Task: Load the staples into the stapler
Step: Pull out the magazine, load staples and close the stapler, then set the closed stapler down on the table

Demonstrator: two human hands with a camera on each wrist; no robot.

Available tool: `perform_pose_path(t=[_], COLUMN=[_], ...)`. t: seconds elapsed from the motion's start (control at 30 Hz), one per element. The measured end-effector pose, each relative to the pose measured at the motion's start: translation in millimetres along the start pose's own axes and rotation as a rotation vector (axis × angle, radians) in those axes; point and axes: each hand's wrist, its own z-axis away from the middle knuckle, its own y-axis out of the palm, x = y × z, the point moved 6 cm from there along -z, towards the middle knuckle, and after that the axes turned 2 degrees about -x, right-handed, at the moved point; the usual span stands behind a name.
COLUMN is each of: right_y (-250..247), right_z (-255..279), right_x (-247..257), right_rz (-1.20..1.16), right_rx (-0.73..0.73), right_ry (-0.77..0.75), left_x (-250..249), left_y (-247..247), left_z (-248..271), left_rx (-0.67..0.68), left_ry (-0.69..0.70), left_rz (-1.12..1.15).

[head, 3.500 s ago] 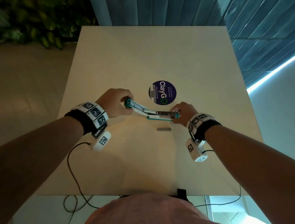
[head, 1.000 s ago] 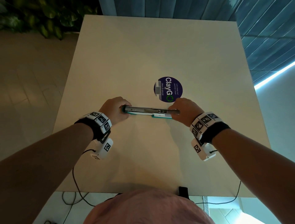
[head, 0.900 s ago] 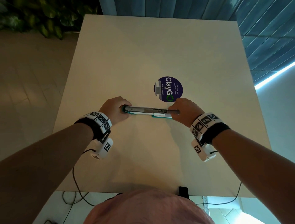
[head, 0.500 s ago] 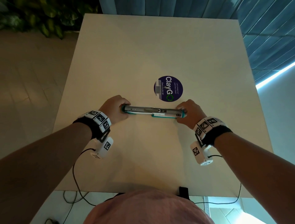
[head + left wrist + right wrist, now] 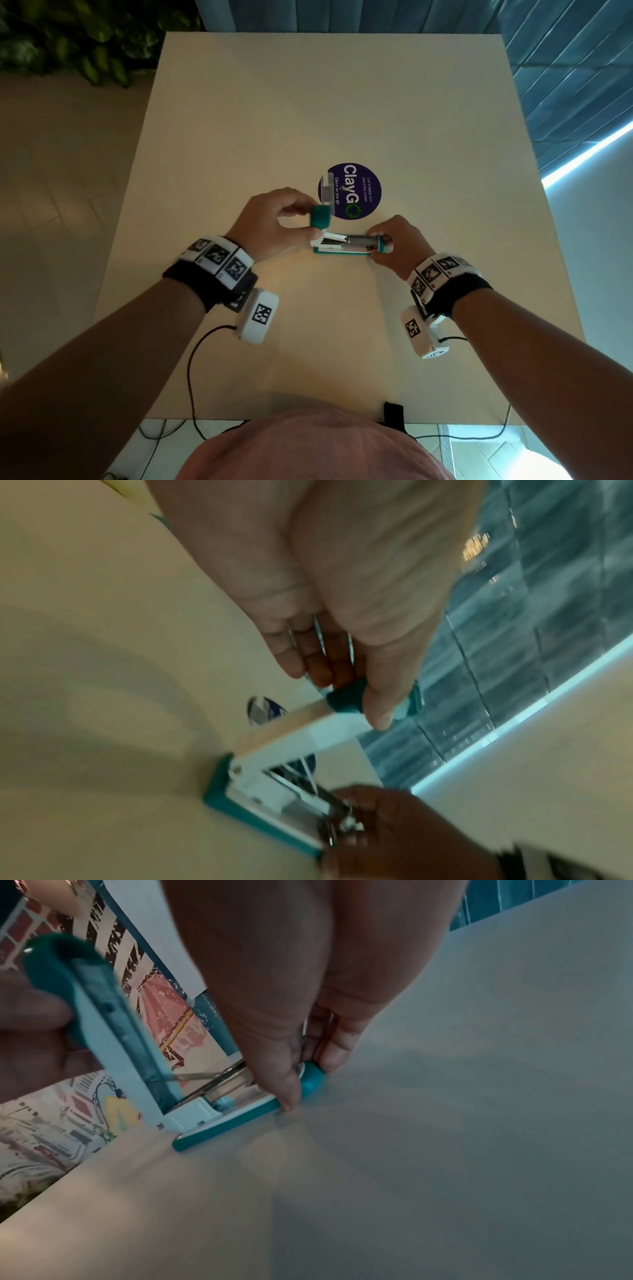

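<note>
On beige table [image 5: 308, 102], stapler [image 5: 346, 245] spans left hand [image 5: 270, 222] and right hand [image 5: 397, 245].

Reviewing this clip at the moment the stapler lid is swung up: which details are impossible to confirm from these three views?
- Staples in the stapler: head view too small, left wrist view blurred, right wrist view blocked by the right hand.
- Front tip of the stapler: covered by right hand fingers in the head view.
- Left hand grip on the lid: fingertips hidden behind the lid's teal end.
- Small print on the sticker: too small.
</note>
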Motion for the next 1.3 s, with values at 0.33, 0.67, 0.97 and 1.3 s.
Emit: perform_pose_path(t=[0.33, 0.67, 0.97, 1.3], right_y=[-3, 0, 0, -2], right_z=[4, 2, 4, 25], right_x=[10, 3, 3, -17], right_rz=[0.135, 0.112, 0.109, 0.002], right_rx=[0.051, 0.055, 0.054, -0.007], right_ry=[-0.082, -0.088, -0.085, 0.068], left_x=[-17, -14, 2, 29], left_y=[91, 98, 89, 75], left_z=[-28, -31, -23, -17], left_rx=[0.204, 0.243, 0.226, 0.213], left_ry=[0.201, 0.221, 0.174, 0.064], left_rz=[-0.350, -0.404, -0.380, -0.520])
